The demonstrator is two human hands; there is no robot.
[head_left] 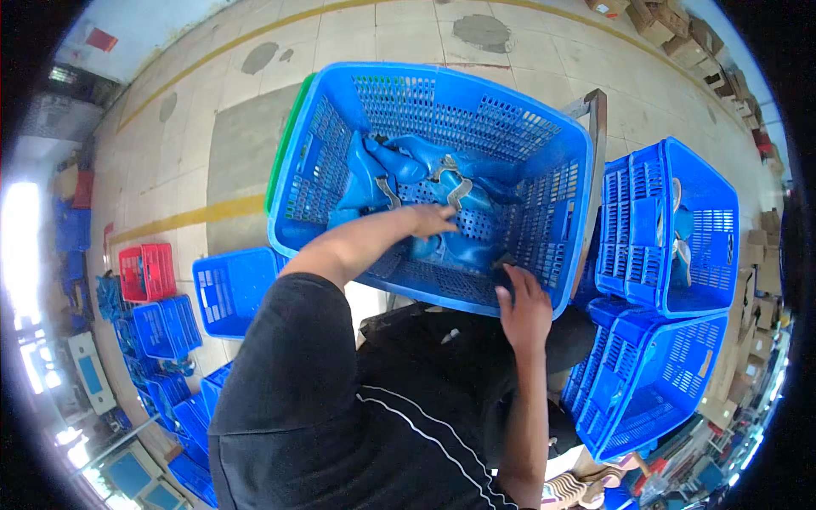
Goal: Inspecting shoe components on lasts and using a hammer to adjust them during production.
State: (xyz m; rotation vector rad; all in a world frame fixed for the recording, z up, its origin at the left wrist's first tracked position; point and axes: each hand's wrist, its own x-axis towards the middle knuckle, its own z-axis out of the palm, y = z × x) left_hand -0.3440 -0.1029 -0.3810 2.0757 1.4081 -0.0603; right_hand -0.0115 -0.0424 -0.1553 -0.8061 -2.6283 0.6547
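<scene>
Several blue shoe lasts [399, 166] lie jumbled on the bottom of the large blue perforated crate [467, 110]. The left hand [433, 219] is inside, low over the lasts, fingers partly curled; its grip cannot be determined. The right hand [525, 310] is at the near rim, thumb and fingers parted; any hold is indeterminable.

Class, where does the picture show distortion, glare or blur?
Head view throughout: the large blue perforated plastic basket's rim bows with fisheye distortion; white glare washes out part of the far left; the bare left hand looks slightly blurred.
</scene>
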